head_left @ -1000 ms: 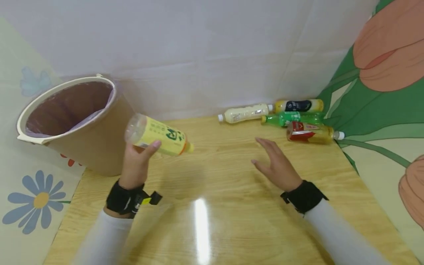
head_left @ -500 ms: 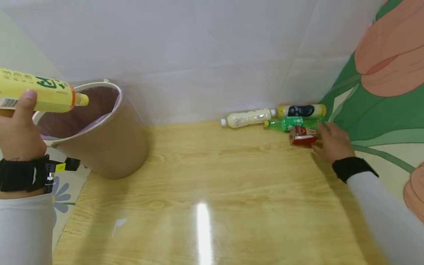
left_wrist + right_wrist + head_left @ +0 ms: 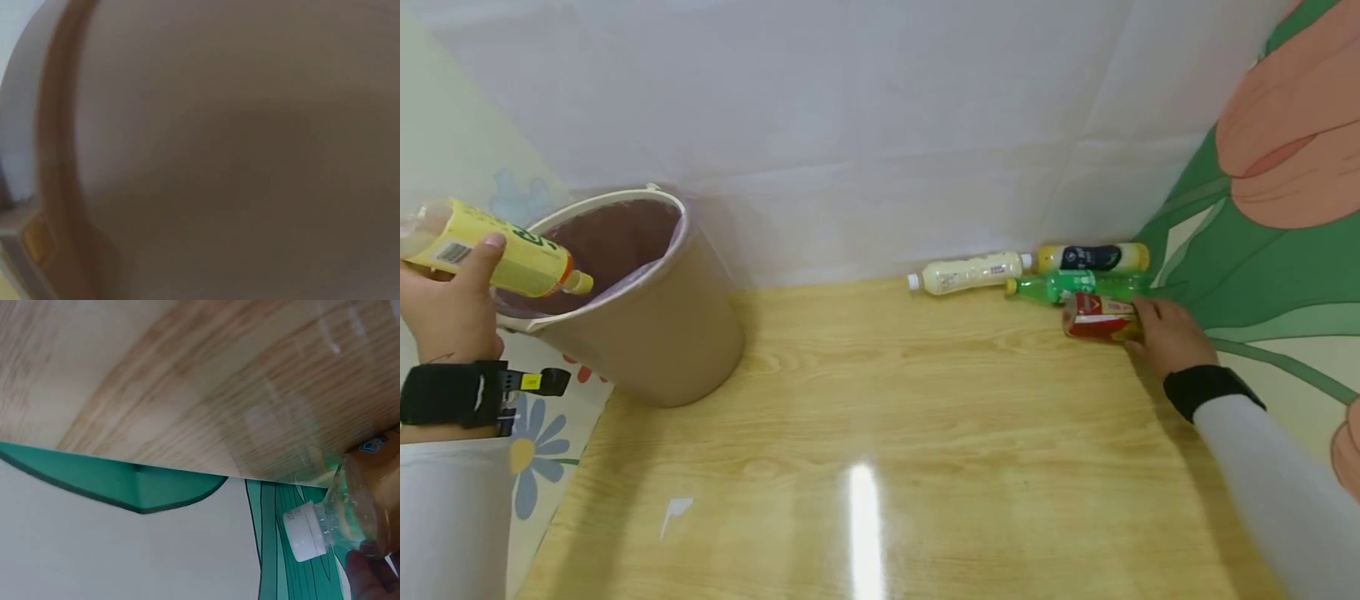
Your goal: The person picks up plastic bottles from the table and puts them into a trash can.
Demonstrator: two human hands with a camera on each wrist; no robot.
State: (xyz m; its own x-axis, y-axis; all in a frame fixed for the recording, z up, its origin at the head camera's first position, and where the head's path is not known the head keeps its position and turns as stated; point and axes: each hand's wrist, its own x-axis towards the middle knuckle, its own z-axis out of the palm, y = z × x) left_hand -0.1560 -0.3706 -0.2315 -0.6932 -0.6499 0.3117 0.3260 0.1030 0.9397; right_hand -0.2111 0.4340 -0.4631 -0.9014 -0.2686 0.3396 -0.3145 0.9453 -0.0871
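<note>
My left hand (image 3: pixel 452 308) grips a clear plastic bottle with a yellow label (image 3: pixel 505 250) around its body. The bottle tilts with its yellow cap low, over the opening of the brown bin (image 3: pixel 692 333). At the back right of the table, my right hand (image 3: pixel 1172 337) has its fingers round a red-labelled drink bottle (image 3: pixel 1097 317) that lies on its side. Its neck end is hidden by the hand in the head view. In the right wrist view, its white cap (image 3: pixel 304 531) and clear neck show, with fingertips (image 3: pixel 369 578) against it.
Behind the red-labelled bottle lie a green bottle (image 3: pixel 1052 286), a cream-coloured bottle (image 3: pixel 973 273) and a yellow bottle with a dark label (image 3: pixel 1093 257), near the back wall. The bin's rim fills the left wrist view. A small white mark (image 3: pixel 677 508) is on the wooden table (image 3: pixel 925 433).
My left hand has carried the yellow-labelled bottle leftward to the bin's opening, tipping its cap down. My right hand has moved right from the table's middle and taken hold of the red-labelled bottle.
</note>
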